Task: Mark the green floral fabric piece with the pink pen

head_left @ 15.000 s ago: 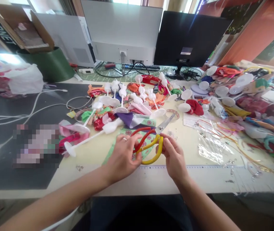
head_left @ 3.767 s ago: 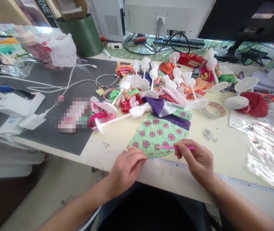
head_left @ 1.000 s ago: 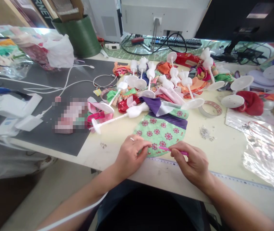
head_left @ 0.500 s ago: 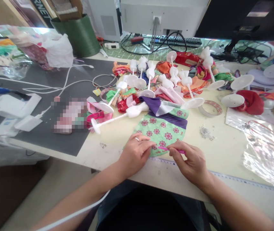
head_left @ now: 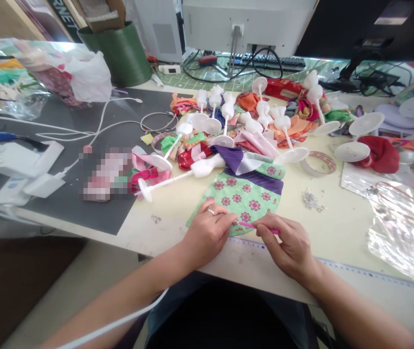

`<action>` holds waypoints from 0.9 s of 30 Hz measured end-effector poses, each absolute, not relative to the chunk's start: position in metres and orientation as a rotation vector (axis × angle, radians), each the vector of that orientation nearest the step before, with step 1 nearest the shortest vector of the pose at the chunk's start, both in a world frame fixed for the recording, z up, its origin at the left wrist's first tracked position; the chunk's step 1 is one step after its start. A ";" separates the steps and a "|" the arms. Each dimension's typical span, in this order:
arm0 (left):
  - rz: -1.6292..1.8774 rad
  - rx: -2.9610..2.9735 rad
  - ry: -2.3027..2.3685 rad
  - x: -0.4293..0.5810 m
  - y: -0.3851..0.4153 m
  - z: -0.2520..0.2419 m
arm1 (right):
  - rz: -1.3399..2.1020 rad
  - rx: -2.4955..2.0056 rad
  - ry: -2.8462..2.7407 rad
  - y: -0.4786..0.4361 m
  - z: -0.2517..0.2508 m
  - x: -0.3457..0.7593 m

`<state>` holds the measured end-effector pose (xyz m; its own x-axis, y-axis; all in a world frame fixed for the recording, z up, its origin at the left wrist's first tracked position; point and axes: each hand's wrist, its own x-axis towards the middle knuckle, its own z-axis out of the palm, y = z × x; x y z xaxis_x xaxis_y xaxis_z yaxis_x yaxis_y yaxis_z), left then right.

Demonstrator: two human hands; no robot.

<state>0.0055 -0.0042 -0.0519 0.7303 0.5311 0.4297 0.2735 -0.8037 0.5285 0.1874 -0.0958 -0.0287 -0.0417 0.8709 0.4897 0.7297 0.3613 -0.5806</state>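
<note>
A light green cloth piece (head_left: 236,198) with pink flower motifs and a purple striped band lies flat at the desk's front. On its lower left part rests my left hand (head_left: 210,232), wearing a ring, with fingers curled and thumb and forefinger drawn together. Whatever is between those fingertips is too small to make out. My right hand (head_left: 289,242) pinches a slim pink pen-like tool (head_left: 246,224), its tip pointing left, close to my left fingertips. The white stand of a small doll form (head_left: 207,167) lies above the cloth, in a gathered purple and pale fabric piece.
Several white doll forms on round bases (head_left: 228,111) lie among colourful fabric scraps behind the cloth. To the right are a tape roll (head_left: 318,164), small shiny bits (head_left: 312,199) and a clear plastic bag (head_left: 403,232). A ruler strip (head_left: 367,272) runs along the front edge; cables (head_left: 98,128) cross the left.
My left hand has shifted slightly right and down, baring more of the cloth's left edge. My right hand and the pink tool have barely moved.
</note>
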 end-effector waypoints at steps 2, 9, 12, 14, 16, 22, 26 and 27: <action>0.809 2.562 0.603 0.005 -0.004 -0.052 | 0.195 -1.387 -1.805 -0.096 -0.028 0.188; 0.981 2.634 0.588 0.004 -0.003 -0.054 | 0.157 -1.378 -1.801 -0.096 -0.027 0.188; 1.101 2.619 0.597 0.004 -0.002 -0.052 | 0.152 -1.377 -1.801 -0.097 -0.027 0.188; 1.109 2.624 0.590 0.003 -0.002 -0.052 | 0.145 -1.378 -1.809 -0.097 -0.028 0.188; 1.107 2.629 0.579 0.003 -0.002 -0.051 | 0.137 -1.375 -1.820 -0.097 -0.028 0.188; 1.095 2.642 0.574 0.005 -0.003 -0.054 | 0.123 -1.367 -1.848 -0.095 -0.031 0.187; 1.054 2.671 0.539 0.006 -0.002 -0.055 | 0.128 -1.366 -1.858 -0.094 -0.032 0.187; 1.042 2.684 0.523 0.006 -0.002 -0.054 | 0.128 -1.365 -1.863 -0.094 -0.032 0.187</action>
